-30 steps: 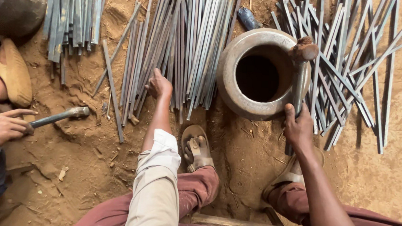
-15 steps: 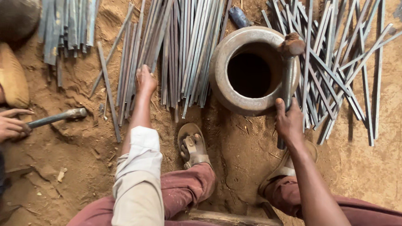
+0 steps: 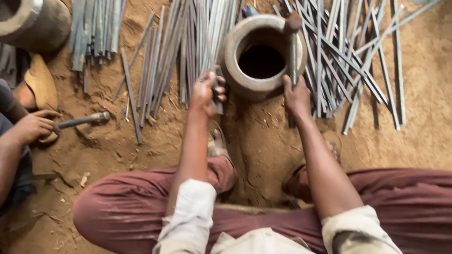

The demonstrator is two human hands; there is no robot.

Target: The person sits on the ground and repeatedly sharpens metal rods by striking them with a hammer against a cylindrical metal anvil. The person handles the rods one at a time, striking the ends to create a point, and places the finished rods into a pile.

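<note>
My left hand [image 3: 206, 92] is closed around a thin grey metal strip [image 3: 216, 98] drawn from the pile of strips [image 3: 189, 42] lying on the sandy ground. My right hand [image 3: 297, 97] grips the handle of a hammer [image 3: 292, 53] whose head rests on the rim of a heavy hollow metal cylinder [image 3: 235, 65] standing between my feet. Both hands sit just in front of that cylinder, left hand at its left side, right hand at its right.
Another spread of metal strips [image 3: 353, 61] lies right of the cylinder. A second hollow cylinder [image 3: 20, 10] stands at the far left. A neighbouring person's hand [image 3: 32, 127] holds a metal tool [image 3: 84, 119] at the left. My sandalled foot [image 3: 217, 142] rests on the sand.
My left hand has pulled back from the strip pile toward the cylinder, now closed on a strip. The view has shifted so the cylinder sits more centrally. My right hand stays on the hammer handle.
</note>
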